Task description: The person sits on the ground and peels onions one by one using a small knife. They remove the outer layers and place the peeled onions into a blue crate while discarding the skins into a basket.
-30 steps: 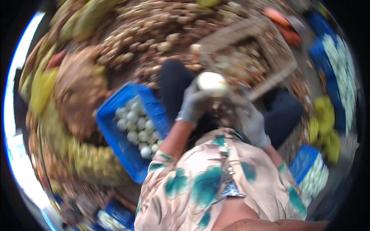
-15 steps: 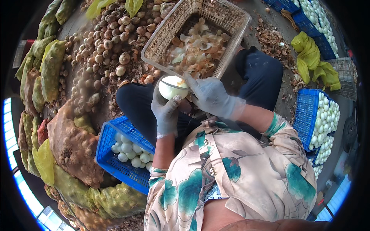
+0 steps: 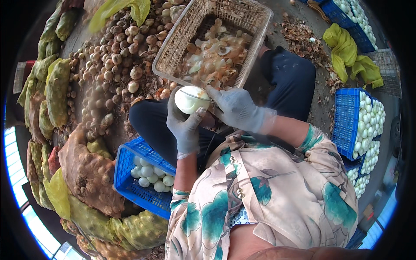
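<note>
A peeled white onion (image 3: 187,105) rests in my gloved left hand (image 3: 183,132), whose fingers and thumb wrap its left and lower sides. My gloved right hand (image 3: 237,108) is closed on a small knife; its thin metal blade (image 3: 196,96) lies across the top of the onion. The handle is hidden in the fingers. A little brown skin shows near the onion's upper end. Just beyond both hands, a pale plastic crate (image 3: 258,43) holds loose onion peels (image 3: 216,54).
Unpeeled onions (image 3: 117,58) cover the floor at the far left, with filled net sacks (image 3: 86,169) nearer. A blue crate (image 3: 123,167) of peeled onions stands by my left arm. More blue crates (image 3: 346,125) and a yellow net sack (image 3: 342,54) lie to the right.
The whole view has shifted slightly. Both hands keep nearly the same place and grip, and the blade still lies over the onion, which looks slightly turned.
</note>
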Tool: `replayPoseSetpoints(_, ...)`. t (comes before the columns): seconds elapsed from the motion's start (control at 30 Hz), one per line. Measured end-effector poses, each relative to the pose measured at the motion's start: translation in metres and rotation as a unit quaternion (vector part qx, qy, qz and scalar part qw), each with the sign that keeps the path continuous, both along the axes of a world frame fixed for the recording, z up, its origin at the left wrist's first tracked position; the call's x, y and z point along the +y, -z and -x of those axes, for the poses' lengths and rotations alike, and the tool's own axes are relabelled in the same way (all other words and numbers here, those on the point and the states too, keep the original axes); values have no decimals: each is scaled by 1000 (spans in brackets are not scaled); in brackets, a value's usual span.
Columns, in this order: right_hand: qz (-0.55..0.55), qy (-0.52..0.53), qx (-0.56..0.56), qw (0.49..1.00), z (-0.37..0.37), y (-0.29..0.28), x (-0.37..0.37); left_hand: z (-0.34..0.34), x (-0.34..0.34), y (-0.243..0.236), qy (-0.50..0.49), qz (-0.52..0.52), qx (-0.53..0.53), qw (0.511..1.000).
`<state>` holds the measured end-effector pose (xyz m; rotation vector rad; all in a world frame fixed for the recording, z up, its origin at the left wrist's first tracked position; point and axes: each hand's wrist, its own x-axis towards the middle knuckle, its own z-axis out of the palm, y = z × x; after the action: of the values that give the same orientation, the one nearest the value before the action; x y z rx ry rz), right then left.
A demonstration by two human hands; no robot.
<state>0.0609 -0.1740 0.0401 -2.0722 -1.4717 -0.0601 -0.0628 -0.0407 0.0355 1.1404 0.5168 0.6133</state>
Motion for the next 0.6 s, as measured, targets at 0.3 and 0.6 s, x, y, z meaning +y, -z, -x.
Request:
replayPoseSetpoints(0.3, 16, 13, -27, 999, -12, 19, -25, -2, -3, 0, 14, 9, -7, 1000)
replayPoseSetpoints(0.6, -35, 22, -40, 998, -5, 8, -15, -12, -2, 2, 53, 79, -36, 995)
